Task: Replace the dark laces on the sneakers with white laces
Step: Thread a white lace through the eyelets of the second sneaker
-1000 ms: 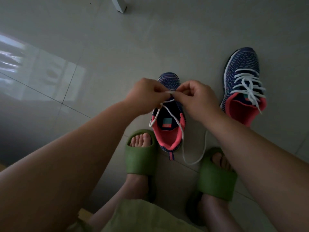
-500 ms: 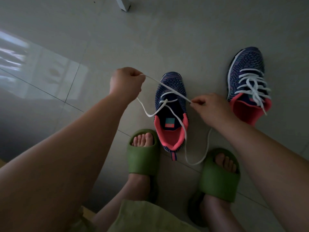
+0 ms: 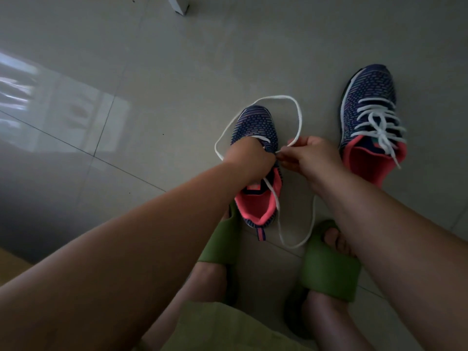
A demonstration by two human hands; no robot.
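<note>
Both hands have come back together over the near sneaker [image 3: 255, 127] on the floor [image 3: 177, 72]. Half a second ago they were spread apart, drawing the white lace [image 3: 297, 110] taut across the shoe; now the slack stands up in a wide loop that arcs past the toe.

The left hand [image 3: 249, 155] rests on the eyelet area with fingers curled downward. It appears to hold the lace against the shoe, though the grip itself is hidden under the hand. The right hand [image 3: 310, 154] pinches the lace between thumb and fingertips just beside the left.

The free end trails over the pink collar and lies in a curve on the floor between the green slippers [image 3: 329, 272].

The change suggests that one crossing has been pulled through and the next eyelet is being fed. This sneaker is probably only partly laced, with the upper rows open.

The far sneaker [image 3: 367, 102], well apart to the right, already carries white lacing tied in a bow, so about half the job looks done. No dark laces are in sight.
</note>
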